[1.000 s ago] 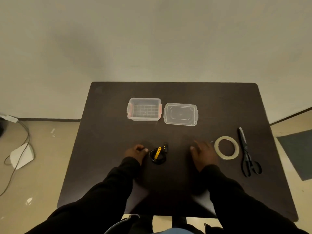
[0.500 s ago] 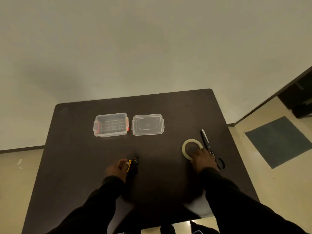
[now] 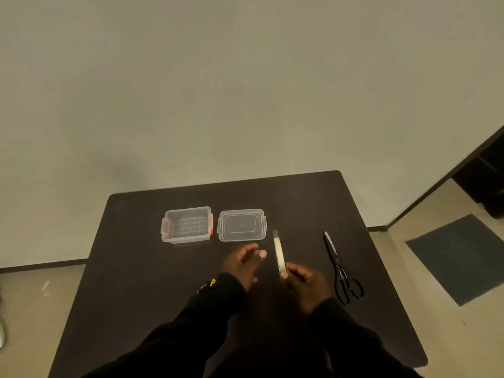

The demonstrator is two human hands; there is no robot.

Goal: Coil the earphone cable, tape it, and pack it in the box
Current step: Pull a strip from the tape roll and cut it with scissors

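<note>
The tape roll [image 3: 279, 255] is held edge-on above the dark table [image 3: 131, 268], pinched at its near rim by the curled fingers of the right hand [image 3: 302, 282]. The left hand [image 3: 244, 264] is raised just beside the roll, its fingers loosely bent and its thumb tip close to the tape — nothing can be seen gripped in it. The coiled earphone cable [image 3: 208, 285] is mostly hidden behind the left sleeve; only a yellow tie and a bit of dark loop are visible on the table. The clear box [image 3: 187, 225] is placed open at the far side, its lid [image 3: 242, 225] laid flat just beside it. Black scissors [image 3: 342, 268] are seen lying to the right — apart from both hands.
</note>
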